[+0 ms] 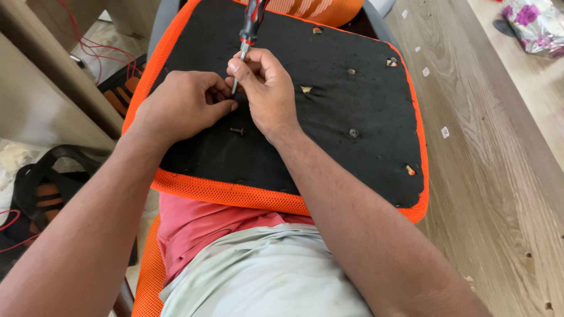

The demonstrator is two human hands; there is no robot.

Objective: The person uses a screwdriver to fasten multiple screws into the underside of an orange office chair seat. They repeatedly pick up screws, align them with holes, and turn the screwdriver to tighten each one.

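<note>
Right hand (pixel 267 94): fingers curled shut around metal shaft of a screwdriver (pixel 249 32), red-and-black handle pointing away. Left hand (pixel 185 105): fingers pinched together at the shaft's tip, whatever they pinch hidden. Both rest on black underside of an orange-edged seat cushion (pixel 352 88) across the lap. A loose screw (pixel 238 131) stands just below the hands. Wooden floor (pixel 487 176) to the right.

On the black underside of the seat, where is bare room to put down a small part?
The black seat panel is bare between the right hand and the bolt hole, and along the near orange rim. It is crowded where both hands meet, around the left hand, screwdriver and loose screw.
</note>
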